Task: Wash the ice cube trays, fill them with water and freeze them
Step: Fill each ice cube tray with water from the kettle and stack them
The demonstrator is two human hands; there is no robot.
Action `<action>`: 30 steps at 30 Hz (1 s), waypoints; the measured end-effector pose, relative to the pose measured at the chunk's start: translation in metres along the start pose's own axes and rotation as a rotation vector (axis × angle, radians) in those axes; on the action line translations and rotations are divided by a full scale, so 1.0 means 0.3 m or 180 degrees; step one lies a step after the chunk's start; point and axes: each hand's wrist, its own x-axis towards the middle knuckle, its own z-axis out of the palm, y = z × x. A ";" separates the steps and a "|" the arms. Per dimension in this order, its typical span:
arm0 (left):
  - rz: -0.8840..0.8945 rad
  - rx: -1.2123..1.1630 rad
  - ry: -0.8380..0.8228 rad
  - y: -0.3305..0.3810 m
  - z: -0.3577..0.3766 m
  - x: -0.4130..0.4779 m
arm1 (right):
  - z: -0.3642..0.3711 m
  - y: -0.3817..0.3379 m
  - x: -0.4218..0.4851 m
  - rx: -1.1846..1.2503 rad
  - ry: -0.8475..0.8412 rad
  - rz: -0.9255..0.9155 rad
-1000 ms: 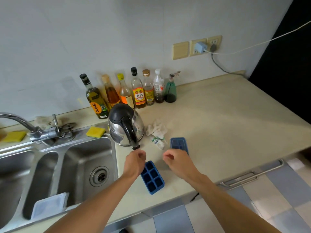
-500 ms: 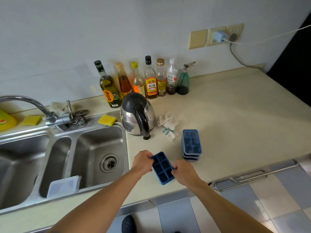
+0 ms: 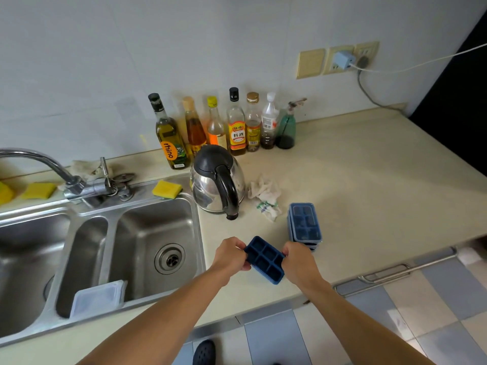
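You hold the open tray between both hands near the worktop's front edge, left hand and right hand each clenched on a side, just right of the sink. The stack waits just beyond. A loosened grip could drop it over the edge. A second ago both hands hovered above it, grasping nothing.

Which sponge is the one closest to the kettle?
Start at the steel sink and go to its back right corner. The yellow sponge lies there, just left of the kettle. The other yellow sponge sits far off, left of the tap.
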 end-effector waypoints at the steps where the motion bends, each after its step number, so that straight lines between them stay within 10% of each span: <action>1: 0.0000 -0.0033 -0.0058 -0.001 -0.004 0.005 | 0.000 -0.006 0.000 0.0013 0.0023 0.0050; 21: -0.0148 -0.0355 -0.1099 0.014 -0.259 0.108 | 0.016 -0.312 0.025 0.0084 0.0941 0.0118; 30: -0.0671 -0.0401 -0.0426 -0.205 -0.767 0.223 | 0.416 -0.682 0.163 0.0900 0.0313 -0.0484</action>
